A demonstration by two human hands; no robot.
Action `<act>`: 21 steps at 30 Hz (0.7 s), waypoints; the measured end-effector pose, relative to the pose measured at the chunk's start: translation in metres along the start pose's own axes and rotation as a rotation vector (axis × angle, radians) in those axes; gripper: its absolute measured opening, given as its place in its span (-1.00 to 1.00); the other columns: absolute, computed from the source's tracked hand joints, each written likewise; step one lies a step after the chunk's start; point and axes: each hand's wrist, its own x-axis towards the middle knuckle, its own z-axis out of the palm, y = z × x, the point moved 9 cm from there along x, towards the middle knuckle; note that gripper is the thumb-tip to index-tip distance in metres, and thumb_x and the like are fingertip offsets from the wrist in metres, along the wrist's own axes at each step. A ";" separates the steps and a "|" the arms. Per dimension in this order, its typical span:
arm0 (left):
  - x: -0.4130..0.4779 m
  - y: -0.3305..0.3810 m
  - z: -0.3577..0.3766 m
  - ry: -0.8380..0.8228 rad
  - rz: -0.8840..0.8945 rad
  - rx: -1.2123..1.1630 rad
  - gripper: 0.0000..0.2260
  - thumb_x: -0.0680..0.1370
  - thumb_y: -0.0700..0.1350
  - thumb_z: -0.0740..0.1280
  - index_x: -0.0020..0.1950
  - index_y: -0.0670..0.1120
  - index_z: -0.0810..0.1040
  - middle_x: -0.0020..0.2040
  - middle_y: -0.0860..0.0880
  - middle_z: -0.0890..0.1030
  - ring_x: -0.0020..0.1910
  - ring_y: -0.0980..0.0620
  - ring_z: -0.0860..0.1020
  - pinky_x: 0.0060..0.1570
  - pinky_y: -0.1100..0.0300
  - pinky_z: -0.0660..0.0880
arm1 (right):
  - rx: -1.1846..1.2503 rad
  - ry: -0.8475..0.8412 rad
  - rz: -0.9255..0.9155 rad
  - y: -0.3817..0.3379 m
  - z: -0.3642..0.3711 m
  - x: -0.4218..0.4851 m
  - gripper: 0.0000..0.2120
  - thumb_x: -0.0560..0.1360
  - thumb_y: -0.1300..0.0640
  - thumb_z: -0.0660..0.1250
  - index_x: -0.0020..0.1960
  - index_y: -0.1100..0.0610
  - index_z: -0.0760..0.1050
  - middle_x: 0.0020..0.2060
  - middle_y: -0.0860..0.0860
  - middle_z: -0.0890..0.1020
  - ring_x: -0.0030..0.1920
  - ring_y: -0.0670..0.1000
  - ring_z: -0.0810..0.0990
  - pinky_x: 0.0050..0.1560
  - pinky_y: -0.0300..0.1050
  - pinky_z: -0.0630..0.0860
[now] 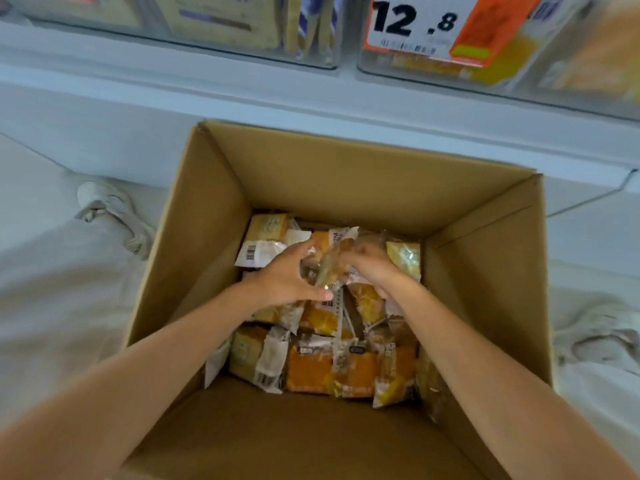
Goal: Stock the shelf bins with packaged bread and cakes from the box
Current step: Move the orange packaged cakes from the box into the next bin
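Observation:
An open cardboard box [363, 178] stands on the floor below the shelf. Several clear-wrapped yellow and orange cakes [322, 368] lie on its bottom. Both my hands reach down into it. My left hand [280, 278] and my right hand [374, 268] together grip one blurred wrapped cake [327, 263], lifted a little above the others. The fingers of my left hand curl round its left side, those of my right hand round its right side.
Clear shelf bins [242, 32] with packaged goods run along the top, one with a "12.8" price tag [419, 22]. A white shelf ledge [311, 98] lies just behind the box. My shoes [114, 216] [602, 337] flank the box on the pale floor.

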 end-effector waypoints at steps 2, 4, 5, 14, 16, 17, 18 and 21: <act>-0.003 0.029 0.011 0.069 0.114 -0.011 -0.18 0.41 -0.02 0.56 0.56 0.01 0.19 0.29 0.21 0.36 0.29 0.22 0.36 0.19 0.35 0.33 | 0.148 -0.119 -0.034 -0.019 0.000 -0.025 -0.64 0.54 -0.03 0.36 0.19 0.22 0.54 0.08 0.09 0.66 0.08 0.04 0.65 0.02 -0.22 0.59; -0.011 0.039 -0.005 0.263 0.079 -0.207 -0.52 0.52 -0.16 0.44 0.39 -0.09 0.37 0.05 0.11 0.53 0.04 0.13 0.54 -0.08 0.43 0.44 | 0.191 -0.120 -0.084 -0.035 -0.014 -0.043 -0.64 0.61 -0.03 0.23 0.27 0.19 0.51 0.13 0.06 0.65 0.17 0.05 0.62 0.17 -0.11 0.55; -0.016 0.035 -0.009 0.281 -0.001 -0.397 -0.66 0.57 -0.22 0.37 0.32 -0.13 0.40 -0.03 0.07 0.53 -0.05 0.12 0.54 -0.12 0.39 0.49 | 0.149 -0.057 -0.126 -0.043 -0.028 -0.051 -0.66 0.63 -0.01 0.19 0.28 0.17 0.51 0.14 0.04 0.64 0.18 0.02 0.61 0.18 -0.13 0.53; -0.059 0.031 0.000 -0.176 -0.115 -1.005 -0.69 0.58 -0.20 0.27 0.33 -0.07 0.47 0.27 -0.19 0.60 0.26 -0.18 0.57 0.19 -0.10 0.55 | 0.235 -0.058 -0.120 -0.042 -0.036 -0.080 -0.54 0.51 0.15 0.41 0.34 0.02 0.32 0.08 0.10 0.66 -0.01 0.04 0.69 -0.11 -0.10 0.63; -0.062 0.030 -0.001 -0.180 -0.122 -0.919 -0.66 0.56 -0.12 0.33 0.33 -0.06 0.48 0.26 -0.17 0.61 0.26 -0.16 0.58 0.25 -0.11 0.50 | 0.167 0.002 -0.185 -0.046 -0.032 -0.083 -0.62 0.53 0.24 0.38 0.31 0.13 0.40 0.05 0.09 0.65 -0.02 0.02 0.68 -0.12 -0.12 0.65; -0.062 0.028 -0.002 -0.180 -0.122 -0.873 -0.66 0.53 -0.08 0.37 0.31 -0.06 0.49 0.23 -0.16 0.63 0.24 -0.14 0.58 0.29 -0.11 0.48 | 0.140 0.018 -0.203 -0.046 -0.030 -0.083 -0.64 0.53 0.26 0.37 0.31 0.17 0.43 0.05 0.08 0.65 0.00 0.02 0.67 -0.08 -0.12 0.65; -0.062 0.024 -0.006 -0.149 -0.127 -0.826 -0.69 0.52 -0.07 0.39 0.25 -0.06 0.52 0.19 -0.14 0.65 0.21 -0.13 0.60 0.31 -0.12 0.46 | 0.139 0.003 -0.211 -0.044 -0.026 -0.081 -0.65 0.54 0.26 0.36 0.31 0.17 0.45 0.06 0.07 0.65 0.02 0.03 0.67 -0.04 -0.10 0.65; -0.055 0.001 -0.032 0.110 -0.125 -0.764 -0.89 0.55 -0.09 0.40 0.06 -0.05 0.55 0.05 -0.11 0.69 0.06 -0.08 0.65 0.22 -0.09 0.52 | 0.140 -0.072 -0.187 -0.025 -0.013 -0.070 -0.75 0.58 0.16 0.31 0.26 0.07 0.49 0.12 0.08 0.65 0.10 0.05 0.66 0.10 -0.06 0.59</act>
